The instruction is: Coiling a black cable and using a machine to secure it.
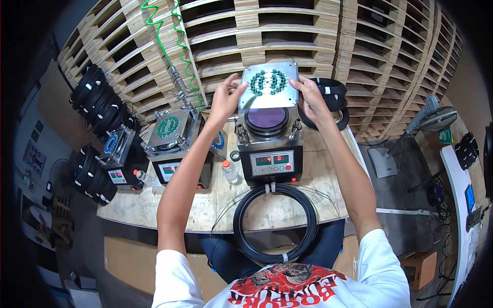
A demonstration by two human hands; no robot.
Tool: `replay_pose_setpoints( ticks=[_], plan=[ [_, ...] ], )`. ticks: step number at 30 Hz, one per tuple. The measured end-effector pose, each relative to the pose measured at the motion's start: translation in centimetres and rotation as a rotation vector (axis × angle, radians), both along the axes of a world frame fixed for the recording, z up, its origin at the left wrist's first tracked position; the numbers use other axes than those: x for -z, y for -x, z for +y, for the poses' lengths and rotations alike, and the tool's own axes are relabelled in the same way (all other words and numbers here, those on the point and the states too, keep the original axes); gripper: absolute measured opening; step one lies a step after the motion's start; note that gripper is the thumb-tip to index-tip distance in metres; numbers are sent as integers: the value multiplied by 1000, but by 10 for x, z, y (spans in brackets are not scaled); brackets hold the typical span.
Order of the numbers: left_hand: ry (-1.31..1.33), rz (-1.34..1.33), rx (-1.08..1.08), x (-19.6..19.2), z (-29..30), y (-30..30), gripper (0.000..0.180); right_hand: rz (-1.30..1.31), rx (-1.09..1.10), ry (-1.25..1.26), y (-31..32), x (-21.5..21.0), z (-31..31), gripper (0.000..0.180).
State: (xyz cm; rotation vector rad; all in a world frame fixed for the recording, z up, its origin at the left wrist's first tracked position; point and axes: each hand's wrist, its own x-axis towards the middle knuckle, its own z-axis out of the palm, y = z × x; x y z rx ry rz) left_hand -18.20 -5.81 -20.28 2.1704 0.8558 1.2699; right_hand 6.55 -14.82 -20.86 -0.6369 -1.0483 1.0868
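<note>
A square metal plate (284, 101) with a ring of green fibre connectors (268, 82) is raised over the polishing machine (271, 162) in front of me. My right hand (312, 98) grips its right edge, thumb on top and the other fingers mostly hidden. At the left edge, my left hand (226, 100) has its thumb on the plate; the index finger shows bent beside it, and the fingers beneath cannot be seen. Below the plate, the machine's round purple polishing pad (267, 119) lies uncovered. Clamp posts flank the pad.
Two similar machines stand left, one with a green-connector plate (167, 127), the other with a blue ring (111, 144). An orange-capped bottle (229, 172) sits by my left forearm. A coiled black cable (238, 220) hangs over the table's front edge. Wooden pallets (287, 25) rise behind.
</note>
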Motion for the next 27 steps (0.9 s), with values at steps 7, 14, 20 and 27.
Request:
replay_pose_setpoints(
  ticks=[7,14,20,27],
  plan=[
    [671,-206,143,23,21,4,41,-62,49,72,-9,42,24,38],
    [686,-305,53,55,8,3,44,-555,90,187,-30,49,31,38],
    [690,-260,8,66,5,3,41,-557,133,165,-31,72,35,33],
    [527,-134,-15,82,16,5,44,-664,161,267,-42,84,34,48]
  ],
)
